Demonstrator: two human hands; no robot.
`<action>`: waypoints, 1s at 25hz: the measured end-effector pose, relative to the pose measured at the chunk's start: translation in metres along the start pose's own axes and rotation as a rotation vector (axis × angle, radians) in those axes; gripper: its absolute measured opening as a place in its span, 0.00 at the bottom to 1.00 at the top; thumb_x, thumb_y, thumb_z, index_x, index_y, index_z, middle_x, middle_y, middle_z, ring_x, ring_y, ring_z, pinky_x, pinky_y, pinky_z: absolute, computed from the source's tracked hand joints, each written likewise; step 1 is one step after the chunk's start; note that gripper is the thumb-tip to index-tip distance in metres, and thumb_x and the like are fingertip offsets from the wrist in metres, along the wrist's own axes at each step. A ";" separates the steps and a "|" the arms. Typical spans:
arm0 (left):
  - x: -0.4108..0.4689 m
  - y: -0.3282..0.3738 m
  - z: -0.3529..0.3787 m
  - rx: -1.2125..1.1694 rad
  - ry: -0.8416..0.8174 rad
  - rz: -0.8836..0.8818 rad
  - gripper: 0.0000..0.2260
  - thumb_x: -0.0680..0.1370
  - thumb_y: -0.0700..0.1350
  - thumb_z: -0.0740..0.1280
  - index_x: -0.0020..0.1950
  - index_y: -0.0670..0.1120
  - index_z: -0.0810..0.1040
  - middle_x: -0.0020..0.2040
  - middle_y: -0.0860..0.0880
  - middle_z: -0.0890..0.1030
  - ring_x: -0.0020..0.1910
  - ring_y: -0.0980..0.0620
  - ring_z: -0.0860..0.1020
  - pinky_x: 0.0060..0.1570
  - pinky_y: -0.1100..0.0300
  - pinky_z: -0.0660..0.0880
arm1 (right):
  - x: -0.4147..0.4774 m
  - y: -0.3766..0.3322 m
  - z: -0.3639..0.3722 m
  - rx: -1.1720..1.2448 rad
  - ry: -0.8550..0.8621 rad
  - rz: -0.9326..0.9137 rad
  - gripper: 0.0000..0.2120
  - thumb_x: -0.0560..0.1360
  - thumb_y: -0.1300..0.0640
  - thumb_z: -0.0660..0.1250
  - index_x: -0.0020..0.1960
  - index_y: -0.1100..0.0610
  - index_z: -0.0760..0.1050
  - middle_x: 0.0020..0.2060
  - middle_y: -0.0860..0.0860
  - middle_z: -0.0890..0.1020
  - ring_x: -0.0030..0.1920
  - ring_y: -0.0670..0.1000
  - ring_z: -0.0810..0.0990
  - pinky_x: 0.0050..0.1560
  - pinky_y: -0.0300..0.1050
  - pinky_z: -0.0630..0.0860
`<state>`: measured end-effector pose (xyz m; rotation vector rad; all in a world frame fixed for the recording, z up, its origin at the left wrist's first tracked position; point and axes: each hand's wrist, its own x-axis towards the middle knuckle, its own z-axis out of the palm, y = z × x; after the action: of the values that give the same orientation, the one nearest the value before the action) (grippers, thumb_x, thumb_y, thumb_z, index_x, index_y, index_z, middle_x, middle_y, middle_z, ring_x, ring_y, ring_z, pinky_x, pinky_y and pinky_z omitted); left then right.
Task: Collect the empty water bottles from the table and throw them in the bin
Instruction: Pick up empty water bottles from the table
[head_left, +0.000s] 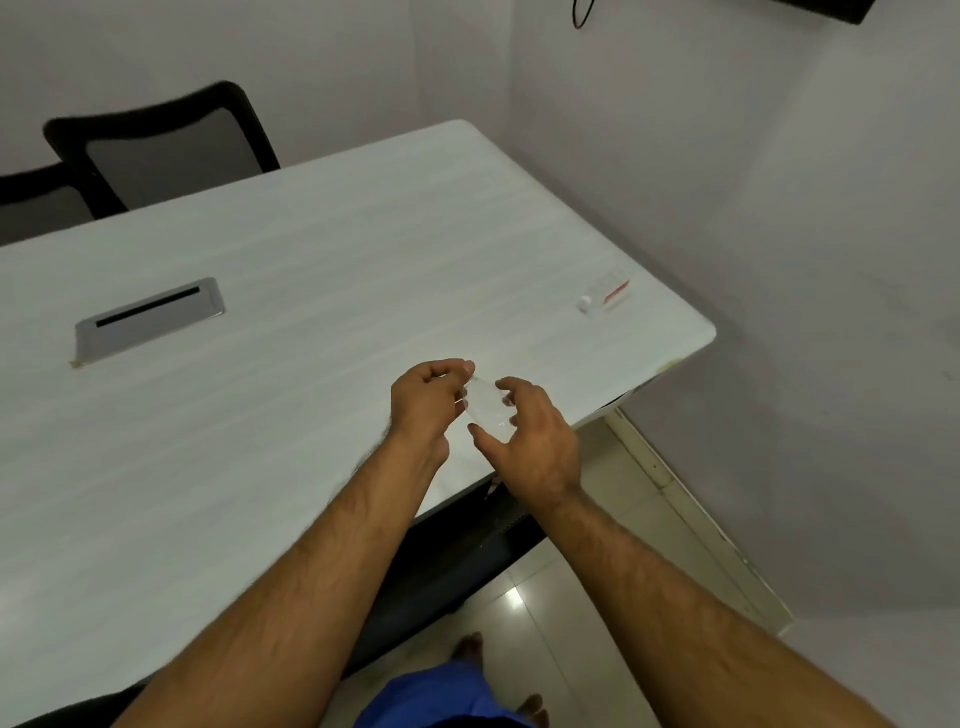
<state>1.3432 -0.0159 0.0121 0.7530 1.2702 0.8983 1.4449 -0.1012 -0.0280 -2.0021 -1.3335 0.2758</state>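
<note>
A small clear plastic bottle (485, 405) is held between my two hands above the white table (291, 291), near its front right edge. My left hand (428, 397) pinches the bottle's upper end with curled fingers. My right hand (530, 441) cups the bottle's lower body from the right. A second clear bottle (605, 297), with a white cap and a red label, lies on its side near the table's far right corner. No bin is in view.
A grey cable hatch (148, 319) is set into the table at the left. A black mesh chair (166, 150) stands behind the table. Walls close in on the right. Tiled floor (571, 613) and my bare feet show below the table edge.
</note>
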 end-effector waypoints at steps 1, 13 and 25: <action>0.003 0.004 0.004 -0.022 -0.052 -0.015 0.04 0.75 0.38 0.72 0.49 0.43 0.83 0.49 0.45 0.85 0.48 0.47 0.83 0.53 0.54 0.81 | 0.007 0.002 -0.005 0.096 -0.040 0.070 0.28 0.69 0.39 0.72 0.66 0.47 0.73 0.55 0.44 0.81 0.47 0.46 0.82 0.43 0.43 0.81; 0.056 0.000 0.101 0.068 -0.277 -0.020 0.05 0.77 0.38 0.70 0.52 0.43 0.83 0.52 0.43 0.85 0.51 0.46 0.83 0.55 0.56 0.79 | 0.087 0.063 -0.061 0.627 -0.262 0.425 0.22 0.75 0.40 0.68 0.58 0.56 0.81 0.46 0.55 0.86 0.41 0.50 0.84 0.41 0.44 0.80; 0.135 -0.042 0.292 0.109 -0.214 -0.096 0.07 0.79 0.40 0.68 0.56 0.44 0.81 0.56 0.42 0.84 0.54 0.46 0.82 0.58 0.55 0.78 | 0.240 0.231 -0.127 0.752 -0.590 0.780 0.28 0.75 0.33 0.64 0.61 0.54 0.80 0.48 0.53 0.87 0.45 0.54 0.86 0.46 0.51 0.80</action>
<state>1.6459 0.0872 -0.0414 0.8436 1.1621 0.6561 1.7856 0.0023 -0.0392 -1.7013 -0.5036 1.5627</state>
